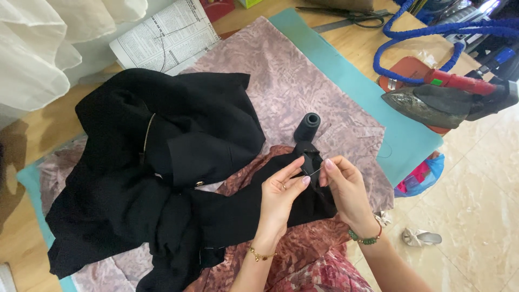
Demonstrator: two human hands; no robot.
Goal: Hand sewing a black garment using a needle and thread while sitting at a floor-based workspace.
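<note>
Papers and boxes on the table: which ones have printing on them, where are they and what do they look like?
Printed sheet: top left, beside the black garment; white, folded, small black print and line drawings.
Red box: top edge, right of the sheet; only a corner shows.
Green box: top edge, beside the red box; only a corner shows.

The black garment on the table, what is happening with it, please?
A person is hand-sewing the black garment. The left hand pinches an end of the fabric, and the right hand holds a thin needle at that spot. A black thread spool stands just behind on the pink cloth. An iron rests at the right.
</note>
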